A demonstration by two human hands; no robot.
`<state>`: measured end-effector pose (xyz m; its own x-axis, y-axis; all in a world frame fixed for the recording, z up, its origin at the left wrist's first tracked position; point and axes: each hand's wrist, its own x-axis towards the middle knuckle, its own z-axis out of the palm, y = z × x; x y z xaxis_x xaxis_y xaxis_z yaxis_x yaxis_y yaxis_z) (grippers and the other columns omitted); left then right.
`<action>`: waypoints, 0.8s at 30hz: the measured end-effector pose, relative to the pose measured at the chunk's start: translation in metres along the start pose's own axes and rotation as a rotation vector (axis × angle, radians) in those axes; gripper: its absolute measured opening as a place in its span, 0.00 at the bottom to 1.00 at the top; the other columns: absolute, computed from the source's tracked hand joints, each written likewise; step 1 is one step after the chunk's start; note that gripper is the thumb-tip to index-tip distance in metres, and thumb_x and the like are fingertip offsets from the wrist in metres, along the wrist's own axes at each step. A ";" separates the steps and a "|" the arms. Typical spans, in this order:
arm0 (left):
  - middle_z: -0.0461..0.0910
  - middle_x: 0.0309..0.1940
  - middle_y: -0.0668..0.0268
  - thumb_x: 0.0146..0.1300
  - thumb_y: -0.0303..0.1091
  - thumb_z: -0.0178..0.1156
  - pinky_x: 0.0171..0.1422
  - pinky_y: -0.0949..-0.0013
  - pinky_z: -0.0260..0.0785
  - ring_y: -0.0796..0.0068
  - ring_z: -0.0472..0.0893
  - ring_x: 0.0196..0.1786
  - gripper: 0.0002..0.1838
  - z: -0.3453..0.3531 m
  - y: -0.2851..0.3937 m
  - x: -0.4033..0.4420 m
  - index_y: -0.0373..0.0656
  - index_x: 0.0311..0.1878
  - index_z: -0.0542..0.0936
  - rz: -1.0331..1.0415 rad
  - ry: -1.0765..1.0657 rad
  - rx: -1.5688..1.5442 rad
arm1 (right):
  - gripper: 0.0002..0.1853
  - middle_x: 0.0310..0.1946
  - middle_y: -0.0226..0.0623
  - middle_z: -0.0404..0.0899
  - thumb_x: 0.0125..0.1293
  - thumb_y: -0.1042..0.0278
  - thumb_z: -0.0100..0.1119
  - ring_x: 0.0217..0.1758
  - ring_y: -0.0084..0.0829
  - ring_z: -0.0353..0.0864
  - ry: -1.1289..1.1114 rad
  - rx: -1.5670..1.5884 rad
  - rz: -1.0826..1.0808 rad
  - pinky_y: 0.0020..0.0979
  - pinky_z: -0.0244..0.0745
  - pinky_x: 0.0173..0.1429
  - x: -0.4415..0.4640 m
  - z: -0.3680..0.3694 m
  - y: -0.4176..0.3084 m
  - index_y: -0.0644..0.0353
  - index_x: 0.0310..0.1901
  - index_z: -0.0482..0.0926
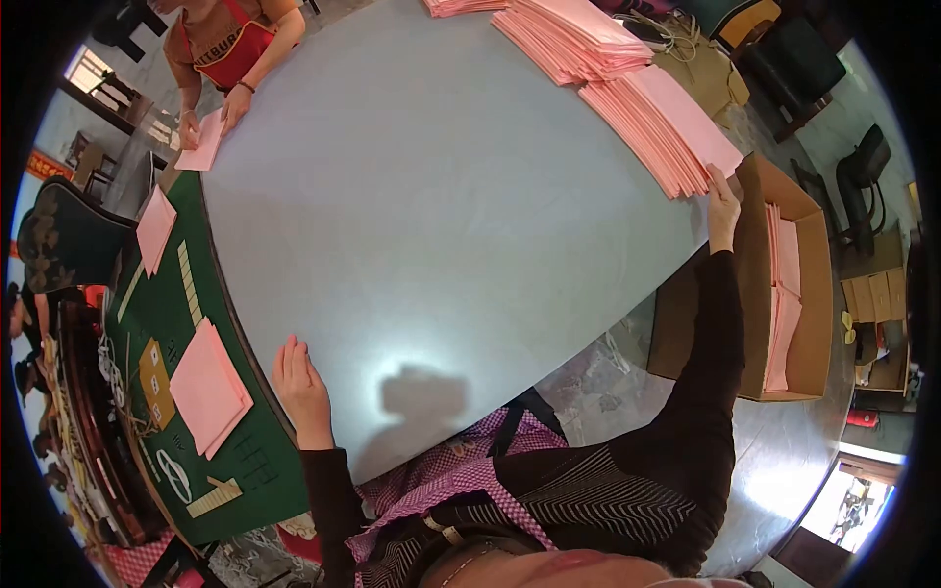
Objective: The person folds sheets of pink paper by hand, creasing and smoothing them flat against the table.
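Note:
My right hand (723, 208) reaches to the far right of the grey table, with its fingers closed at the near corner of a fanned stack of pink folded sheets (662, 127). How many sheets are between the fingers is hidden. My left hand (302, 397) holds nothing. Its fingers are stretched out over the table's left edge, near a small pile of pink sheets (208, 390) on the green surface. Another fanned stack of pink sheets (569, 39) lies beyond the first one.
Beside my right arm, an open cardboard box (809, 338) holds more pink sheets. Across the grey table (421, 196), a person in a red apron (230, 59) handles a pink sheet (203, 145). On the green surface (147, 323) lie pale strips and a white loop.

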<state>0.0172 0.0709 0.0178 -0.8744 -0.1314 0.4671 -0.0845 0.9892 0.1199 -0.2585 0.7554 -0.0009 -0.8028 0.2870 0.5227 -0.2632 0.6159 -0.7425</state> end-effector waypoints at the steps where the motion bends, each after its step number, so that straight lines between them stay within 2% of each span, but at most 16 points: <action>1: 0.80 0.55 0.57 0.65 0.20 0.55 0.62 0.57 0.69 0.52 0.76 0.60 0.12 -0.001 0.001 0.000 0.35 0.51 0.79 -0.004 0.000 -0.005 | 0.16 0.57 0.32 0.80 0.71 0.78 0.51 0.63 0.23 0.75 -0.005 0.002 -0.002 0.23 0.66 0.67 0.001 -0.002 0.006 0.63 0.58 0.79; 8: 0.80 0.55 0.58 0.65 0.20 0.55 0.62 0.57 0.69 0.53 0.76 0.59 0.12 0.003 -0.003 -0.002 0.36 0.50 0.79 -0.006 0.020 0.005 | 0.18 0.60 0.32 0.78 0.70 0.81 0.51 0.67 0.24 0.70 -0.092 -0.013 -0.022 0.24 0.63 0.68 0.005 -0.009 0.026 0.62 0.59 0.78; 11: 0.80 0.54 0.59 0.65 0.20 0.56 0.62 0.57 0.69 0.53 0.76 0.59 0.12 0.002 -0.003 -0.002 0.36 0.50 0.79 -0.015 0.023 0.008 | 0.18 0.63 0.33 0.76 0.71 0.82 0.49 0.70 0.27 0.68 -0.145 0.011 -0.012 0.25 0.61 0.70 0.010 -0.010 0.031 0.61 0.60 0.78; 13: 0.80 0.54 0.58 0.65 0.20 0.56 0.62 0.57 0.69 0.53 0.76 0.59 0.11 0.001 -0.002 -0.001 0.36 0.50 0.79 -0.005 0.026 -0.006 | 0.19 0.64 0.36 0.74 0.71 0.82 0.46 0.72 0.32 0.66 -0.166 -0.151 -0.061 0.28 0.58 0.72 0.009 -0.014 0.026 0.60 0.60 0.77; 17: 0.80 0.54 0.58 0.65 0.20 0.55 0.63 0.57 0.69 0.53 0.76 0.59 0.11 0.002 -0.003 -0.002 0.35 0.50 0.79 0.014 0.021 -0.011 | 0.21 0.65 0.38 0.74 0.70 0.82 0.46 0.73 0.36 0.64 -0.185 -0.238 -0.113 0.31 0.55 0.75 0.012 -0.017 0.028 0.58 0.61 0.77; 19: 0.80 0.56 0.59 0.64 0.20 0.56 0.63 0.58 0.68 0.55 0.75 0.61 0.11 0.004 -0.006 -0.003 0.36 0.50 0.79 -0.026 0.005 -0.045 | 0.21 0.65 0.42 0.73 0.71 0.78 0.47 0.75 0.44 0.62 -0.206 -0.210 -0.228 0.34 0.55 0.76 0.014 -0.019 0.032 0.52 0.62 0.76; 22: 0.79 0.56 0.59 0.64 0.20 0.56 0.64 0.57 0.68 0.54 0.74 0.61 0.12 0.005 -0.006 -0.003 0.37 0.50 0.79 -0.006 0.007 -0.013 | 0.21 0.66 0.42 0.71 0.70 0.79 0.46 0.75 0.43 0.61 -0.162 -0.265 -0.213 0.33 0.54 0.76 0.008 -0.018 0.019 0.52 0.62 0.76; 23: 0.79 0.56 0.59 0.64 0.20 0.56 0.64 0.57 0.67 0.54 0.74 0.62 0.13 0.005 -0.007 -0.003 0.37 0.51 0.79 0.004 0.003 -0.022 | 0.21 0.65 0.41 0.73 0.68 0.81 0.48 0.72 0.42 0.65 -0.136 -0.252 -0.198 0.33 0.56 0.75 0.005 -0.014 0.011 0.57 0.61 0.76; 24: 0.79 0.56 0.59 0.64 0.20 0.56 0.64 0.57 0.67 0.54 0.74 0.62 0.13 0.005 -0.007 -0.003 0.37 0.51 0.79 0.002 0.003 -0.021 | 0.21 0.65 0.41 0.73 0.68 0.81 0.48 0.72 0.42 0.65 -0.138 -0.251 -0.199 0.33 0.56 0.75 0.004 -0.016 0.010 0.57 0.61 0.76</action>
<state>0.0183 0.0644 0.0111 -0.8733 -0.1300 0.4695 -0.0730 0.9878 0.1377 -0.2557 0.7749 0.0002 -0.8185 0.0519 0.5721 -0.2955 0.8161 -0.4967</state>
